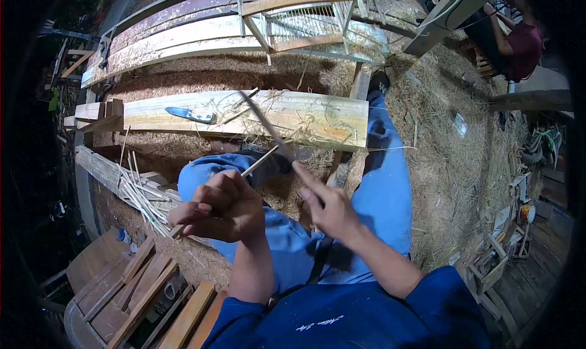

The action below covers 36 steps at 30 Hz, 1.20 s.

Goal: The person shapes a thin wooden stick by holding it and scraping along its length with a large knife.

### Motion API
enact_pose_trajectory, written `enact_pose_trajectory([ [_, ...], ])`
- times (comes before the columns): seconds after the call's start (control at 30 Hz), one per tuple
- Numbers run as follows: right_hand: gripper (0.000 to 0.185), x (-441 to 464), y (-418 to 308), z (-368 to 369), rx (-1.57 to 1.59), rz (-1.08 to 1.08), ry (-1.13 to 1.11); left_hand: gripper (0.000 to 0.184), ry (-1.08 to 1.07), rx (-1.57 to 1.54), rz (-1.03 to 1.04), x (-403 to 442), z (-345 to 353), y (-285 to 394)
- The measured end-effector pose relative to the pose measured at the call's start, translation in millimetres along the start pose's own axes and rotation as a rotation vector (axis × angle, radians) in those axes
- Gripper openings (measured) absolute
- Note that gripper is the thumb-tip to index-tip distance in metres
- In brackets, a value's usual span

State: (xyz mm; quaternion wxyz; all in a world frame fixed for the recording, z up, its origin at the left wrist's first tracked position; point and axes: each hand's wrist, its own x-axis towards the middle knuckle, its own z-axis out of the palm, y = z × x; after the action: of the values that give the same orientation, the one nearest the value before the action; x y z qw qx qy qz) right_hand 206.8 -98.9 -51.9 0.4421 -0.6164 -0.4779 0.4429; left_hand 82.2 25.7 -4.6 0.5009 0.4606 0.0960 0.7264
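My left hand [229,208] is closed around a thin wooden strip [261,162], which slants up and right out of the fist. In my right hand [332,212] is a knife [268,127]; its long narrow blade points up and left, and the handle is mostly hidden by the fingers. The index finger stretches along the knife near the base of the blade. The strip's upper end lies close to the blade; whether they touch I cannot tell. Curled shavings lie on the plank [345,118] beyond my hands.
A blue-handled tool [189,115] rests on the plank. Several pale strips [140,193] lie in a bundle at left. Wood pieces [189,315] are stacked lower left. A slatted wooden frame [299,1] stands at the back. Another person [522,47] sits at upper right.
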Motion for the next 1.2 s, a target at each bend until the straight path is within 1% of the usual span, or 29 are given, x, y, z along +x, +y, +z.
enact_pose_trajectory([
  [0.03,0.051,4.7,9.3,-1.5,-0.004,0.082,0.047,0.041,-0.002,-0.008,0.008,1.5,-0.3,-0.1],
  [0.07,0.05,8.2,20.7,1.7,-0.016,0.01,0.109,0.04,-0.018,0.015,0.001,1.6,-1.4,0.4],
  [0.1,0.05,8.5,18.4,2.8,-0.02,0.01,0.115,0.04,-0.034,0.041,-0.013,1.5,-1.2,0.4],
  [0.17,0.05,4.9,9.4,6.1,0.015,-0.098,0.143,0.04,-0.054,0.006,-0.027,2.1,1.3,-0.7],
  [0.2,0.05,1.9,3.0,3.9,0.034,-0.15,0.105,0.04,-0.069,-0.022,-0.033,2.3,2.0,-1.1],
  [0.23,0.05,-0.5,0.6,2.6,0.039,-0.141,0.099,0.04,-0.065,-0.015,-0.04,1.5,2.0,-1.2],
  [0.3,0.049,-2.8,-2.5,0.5,0.095,0.029,-0.028,0.04,-0.04,-0.027,-0.035,2.6,3.2,-1.6],
  [0.33,0.049,1.0,14.9,5.0,0.025,0.012,0.015,0.04,-0.044,-0.031,-0.031,3.5,2.5,-1.7],
  [0.37,0.048,4.7,32.4,9.6,-0.045,-0.002,0.059,0.04,0.031,-0.019,-0.018,3.9,0.1,-2.4],
  [0.4,0.049,8.1,46.3,6.0,-0.025,0.027,0.116,0.04,0.107,-0.009,-0.007,3.7,-1.1,-3.2],
  [0.43,0.049,11.8,54.1,2.8,-0.005,0.057,0.176,0.04,0.102,-0.021,-0.004,3.6,-1.2,-5.0],
  [0.47,0.049,11.5,58.4,4.2,-0.117,-0.014,0.197,0.04,0.058,-0.043,-0.008,2.2,-2.0,-6.6],
  [0.5,0.049,10.3,52.1,5.2,-0.118,-0.007,0.192,0.041,0.021,-0.055,-0.02,-1.4,-3.1,-5.7],
  [0.53,0.049,7.2,37.7,5.8,-0.032,0.046,0.148,0.04,-0.03,0.041,0.002,3.2,4.8,-5.2],
  [0.57,0.049,5.7,23.5,3.1,0.053,0.094,0.108,0.04,-0.026,0.045,-0.004,1.9,5.2,-5.5],
  [0.6,0.05,5.8,11.4,-2.7,0.044,0.137,0.045,0.039,-0.009,-0.019,-0.003,2.4,5.3,-6.9],
  [0.63,0.05,5.3,15.1,1.0,0.048,0.137,0.041,0.039,0.007,-0.079,-0.003,3.0,4.3,-6.9],
  [0.7,0.05,3.1,22.7,10.7,0.071,-0.149,0.12,0.037,0.038,-0.029,0.016,6.0,0.6,-7.4],
  [0.73,0.049,0.9,19.5,7.0,0.068,-0.048,0.049,0.036,0.068,0.01,0.039,8.2,-0.4,-7.9],
  [0.77,0.049,1.4,21.0,4.1,0.066,-0.051,0.05,0.036,0.067,0.007,0.043,10.2,-0.6,-7.4],
  [0.83,0.049,3.5,28.2,0.8,0.079,0.072,0.058,0.035,0.144,0.249,0.034,15.5,2.5,-5.1],
  [0.87,0.049,4.1,39.2,4.5,0.04,-0.029,0.145,0.035,0.193,0.277,0.05,16.8,6.2,-5.7],
  [0.9,0.049,3.3,37.7,3.0,0.04,-0.03,0.144,0.035,0.194,0.277,0.051,17.3,3.7,-6.6],
  [0.93,0.049,1.8,34.7,0.8,0.055,0.069,0.107,0.035,0.109,0.27,0.074,17.6,-0.3,-7.5],
  [0.97,0.049,1.2,30.1,-1.1,0.063,0.119,0.087,0.035,0.025,0.262,0.097,17.4,-2.8,-7.7],
  [1.03,0.05,0.8,19.3,-5.1,0.059,0.204,0.002,0.036,0.012,0.245,0.084,14.7,-0.9,-7.0],
  [1.1,0.05,0.2,8.7,-6.3,0.046,0.237,-0.06,0.036,-0.005,0.223,0.074,13.2,3.0,-5.4],
  [1.17,0.051,-0.8,-0.6,-0.3,0.169,0.055,-0.023,0.039,0.006,0.205,0.034,12.4,6.7,-2.3],
  [1.2,0.052,8.7,-2.2,9.6,0.063,-0.268,0.154,0.039,0.005,0.203,0.036,10.5,9.2,-2.8],
])
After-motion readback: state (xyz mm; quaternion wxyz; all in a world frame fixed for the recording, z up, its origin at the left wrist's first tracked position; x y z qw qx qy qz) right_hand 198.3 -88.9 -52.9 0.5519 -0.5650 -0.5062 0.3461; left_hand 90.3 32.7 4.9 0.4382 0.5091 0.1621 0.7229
